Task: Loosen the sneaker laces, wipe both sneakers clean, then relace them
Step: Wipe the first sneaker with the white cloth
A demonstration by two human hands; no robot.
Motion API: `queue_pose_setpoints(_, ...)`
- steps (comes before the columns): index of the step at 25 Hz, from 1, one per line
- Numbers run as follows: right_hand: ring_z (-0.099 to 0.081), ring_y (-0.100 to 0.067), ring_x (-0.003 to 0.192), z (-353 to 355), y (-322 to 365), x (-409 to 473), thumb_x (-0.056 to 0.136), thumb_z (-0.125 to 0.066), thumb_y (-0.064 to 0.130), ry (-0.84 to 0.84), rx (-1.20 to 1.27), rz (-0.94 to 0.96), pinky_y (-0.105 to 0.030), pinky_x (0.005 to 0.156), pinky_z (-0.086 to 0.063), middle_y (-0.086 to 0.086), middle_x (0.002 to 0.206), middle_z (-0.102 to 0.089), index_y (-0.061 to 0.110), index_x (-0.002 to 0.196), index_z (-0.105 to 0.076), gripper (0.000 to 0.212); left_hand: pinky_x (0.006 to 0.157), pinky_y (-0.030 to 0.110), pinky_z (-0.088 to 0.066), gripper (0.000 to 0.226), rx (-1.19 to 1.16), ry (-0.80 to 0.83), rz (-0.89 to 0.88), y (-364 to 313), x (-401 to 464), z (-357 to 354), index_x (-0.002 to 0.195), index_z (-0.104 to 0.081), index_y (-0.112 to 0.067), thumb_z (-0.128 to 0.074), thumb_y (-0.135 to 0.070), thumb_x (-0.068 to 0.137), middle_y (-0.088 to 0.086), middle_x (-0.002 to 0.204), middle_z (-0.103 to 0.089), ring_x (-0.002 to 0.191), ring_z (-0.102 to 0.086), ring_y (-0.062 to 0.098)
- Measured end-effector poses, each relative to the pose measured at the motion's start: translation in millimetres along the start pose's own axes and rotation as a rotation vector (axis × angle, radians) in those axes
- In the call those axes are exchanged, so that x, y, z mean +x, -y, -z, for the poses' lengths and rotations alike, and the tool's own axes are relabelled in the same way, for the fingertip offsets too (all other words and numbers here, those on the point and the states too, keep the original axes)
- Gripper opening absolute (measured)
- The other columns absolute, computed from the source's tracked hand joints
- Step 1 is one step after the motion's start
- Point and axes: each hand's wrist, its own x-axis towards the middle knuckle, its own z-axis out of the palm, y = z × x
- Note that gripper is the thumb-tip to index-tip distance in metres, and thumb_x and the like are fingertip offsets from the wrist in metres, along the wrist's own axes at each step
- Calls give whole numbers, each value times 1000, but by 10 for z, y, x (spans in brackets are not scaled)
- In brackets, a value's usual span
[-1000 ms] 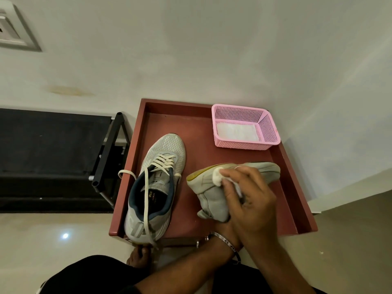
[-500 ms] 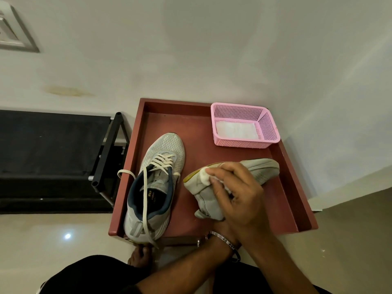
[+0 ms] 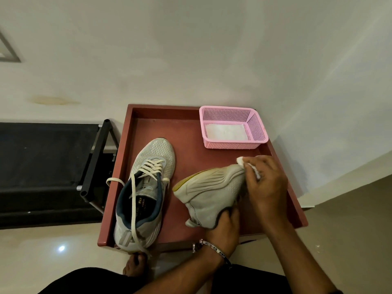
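R hand pinches a white wipe vs the toe of a grey sneaker tipped on its side; L hand grips that shoe's heel end from below. 2nd sneaker sits upright just left, laces loose, one trailing over the front edge of the red tray. Pink basket w/ white stuff in tray's far-R corner; tray sits vs a pale wall on glossy floor, black rack to its left.

A pink mesh basket sits in the far right corner of the reddish-brown tray, a black metal-framed rack stands beside the tray's left edge, and a pale wall rises behind.
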Motion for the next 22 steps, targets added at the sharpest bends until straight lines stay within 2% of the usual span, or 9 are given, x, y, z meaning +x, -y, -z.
queue_pose_setpoints(3, -63, -9, 97, 20, 115, -80, 92, -65, 9, 55, 53, -31, -25, 82, -57, 0, 108, -67, 15, 112, -72, 22, 88, -2, -34, 38, -30, 195, -1, -72, -6, 80, 109, -67, 2, -46, -27, 98, 8, 116, -65, 93, -60, -2)
queue_pose_setpoints(5, -62, -5, 97, -10, 290, -207, 90, -68, 5, 195, 137, 84, -14, 84, -52, 4, 106, -67, 12, 112, -73, 23, 94, 4, -39, 32, -9, 262, 102, -77, 38, 30, 130, -54, 0, -41, -12, 104, 6, 136, -55, 98, -59, -7)
queue_pose_setpoints(7, -61, -5, 95, -13, 229, -119, 89, -68, 4, 199, 104, 143, -11, 81, -50, 3, 104, -66, 10, 110, -73, 23, 97, 6, -36, 25, -114, 176, 115, -47, 33, 41, 112, -66, -4, -49, -18, 100, 7, 122, -64, 109, -56, 2)
queue_pose_setpoints(9, -63, -13, 94, 57, 4, 59, 90, -67, 4, 61, 8, 42, -5, 79, -45, -1, 104, -67, 11, 108, -73, 21, 89, 2, -36, 20, -72, -5, 67, -142, -7, 99, 75, -64, -21, -53, -30, 89, -1, 90, -67, 93, -55, -8)
queue_pose_setpoints(11, -64, -10, 94, 119, -110, 98, 91, -66, 5, -23, 6, -108, 0, 79, -42, -2, 106, -69, 13, 109, -73, 21, 86, 11, -44, 24, -92, -52, 69, -108, -8, 68, 63, -56, -26, -54, -35, 85, -2, 78, -64, 85, -58, -4)
queue_pose_setpoints(13, -62, 2, 95, 86, -13, -31, 91, -67, 9, 66, 65, -139, -4, 79, -47, 6, 108, -68, 16, 112, -72, 23, 95, 25, -47, 26, -109, 6, 92, -106, 11, 53, 73, -65, -19, -54, -37, 87, 3, 88, -69, 93, -63, 8)
queue_pose_setpoints(16, -60, 8, 100, 37, 170, -178, 89, -69, 10, 232, 151, 31, -8, 83, -49, 21, 104, -62, 19, 109, -73, 22, 102, 33, -43, 24, -89, 125, 198, -103, 61, 69, 91, -67, -12, -52, -29, 98, 6, 106, -69, 107, -61, 17)
queue_pose_setpoints(20, -62, -5, 99, 82, -110, 48, 90, -67, 7, 52, 58, -124, -28, 84, -58, 7, 109, -67, 18, 109, -73, 22, 77, 30, -46, 40, -258, 94, 296, -256, 87, 145, 56, -54, -20, -64, -30, 94, -9, 59, -58, 65, -56, 3)
queue_pose_setpoints(22, -63, -4, 100, 53, -23, -43, 89, -68, 7, 122, 133, -126, -27, 84, -58, 7, 109, -68, 20, 109, -73, 24, 84, 39, -52, 33, -350, 141, 363, -282, 135, 162, 66, -63, -15, -65, -38, 90, -2, 67, -66, 77, -64, 15)
